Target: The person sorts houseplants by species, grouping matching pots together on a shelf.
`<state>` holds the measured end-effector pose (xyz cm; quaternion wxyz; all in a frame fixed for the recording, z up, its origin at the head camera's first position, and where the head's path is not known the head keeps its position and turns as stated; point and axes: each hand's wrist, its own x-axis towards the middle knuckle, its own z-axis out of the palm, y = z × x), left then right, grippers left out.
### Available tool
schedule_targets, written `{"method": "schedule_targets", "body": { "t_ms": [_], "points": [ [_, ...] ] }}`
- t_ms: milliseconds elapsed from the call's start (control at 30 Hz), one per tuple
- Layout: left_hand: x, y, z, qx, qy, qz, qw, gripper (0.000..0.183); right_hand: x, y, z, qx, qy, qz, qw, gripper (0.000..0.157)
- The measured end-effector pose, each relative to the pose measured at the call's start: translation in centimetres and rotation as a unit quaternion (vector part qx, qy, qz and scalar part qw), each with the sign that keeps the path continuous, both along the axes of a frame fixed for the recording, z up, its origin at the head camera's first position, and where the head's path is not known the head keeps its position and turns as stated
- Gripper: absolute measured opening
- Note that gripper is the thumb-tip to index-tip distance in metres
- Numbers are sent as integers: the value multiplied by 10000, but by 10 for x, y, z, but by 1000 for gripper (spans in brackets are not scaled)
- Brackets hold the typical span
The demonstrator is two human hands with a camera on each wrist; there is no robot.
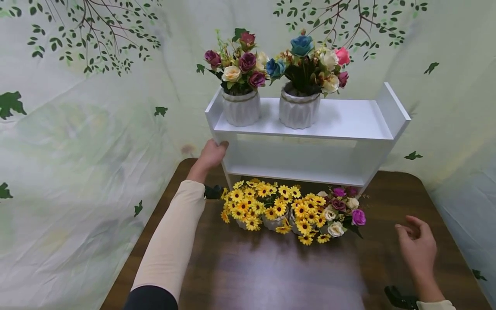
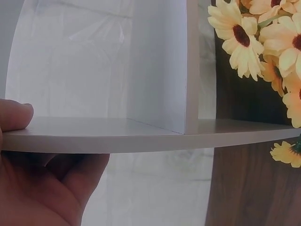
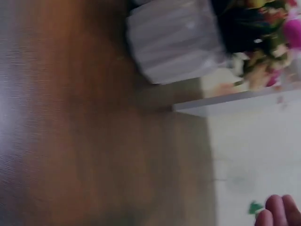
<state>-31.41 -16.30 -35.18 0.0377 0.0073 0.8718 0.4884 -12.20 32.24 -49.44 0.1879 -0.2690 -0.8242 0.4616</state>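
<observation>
My left hand [image 1: 212,154] grips the left side panel of a white two-tier shelf [image 1: 294,165]. In the left wrist view the thumb [image 2: 16,115] lies on one face of the panel and curled fingers [image 2: 87,176] on the other. My right hand [image 1: 418,245] hovers over the table's right side, fingers loosely bent, holding nothing; only its fingertips [image 3: 277,212] show in the right wrist view. On the top shelf stand a white pot [image 1: 242,108] of purple and cream roses and another white pot [image 1: 299,111] with blue, cream and pink roses.
Along the shelf's front foot stand several pots of yellow daisies [image 1: 267,202] and one of purple and white flowers [image 1: 337,211], on a dark wooden table [image 1: 248,275]. A leaf-printed cloth [image 1: 97,129] hangs behind and beside it.
</observation>
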Motion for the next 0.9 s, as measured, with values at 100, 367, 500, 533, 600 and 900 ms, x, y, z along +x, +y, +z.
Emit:
{"method": "schedule_targets", "body": {
  "t_ms": [100,367,500,533,600,900],
  "points": [
    [0,0,-1,30,24,-26,10000,47,0,3,-14,60,-492,356,9981,44],
    [1,1,0,40,4,14,10000,48,-11,-17,-34,349,-901,1280,9871,42],
    [1,1,1,87,2,3,10000,47,-18,-34,-49,493,-1027,1773,9775,42],
    [2,1,1,92,10,14,10000,47,-20,-38,-53,500,-1068,1916,9744,44],
    [2,1,1,84,22,27,10000,48,-23,-48,-60,352,-1176,2165,9685,54],
    [5,1,-2,71,-64,80,9999,49,-31,-69,-74,34,-1180,2577,9590,63]
  ]
}}
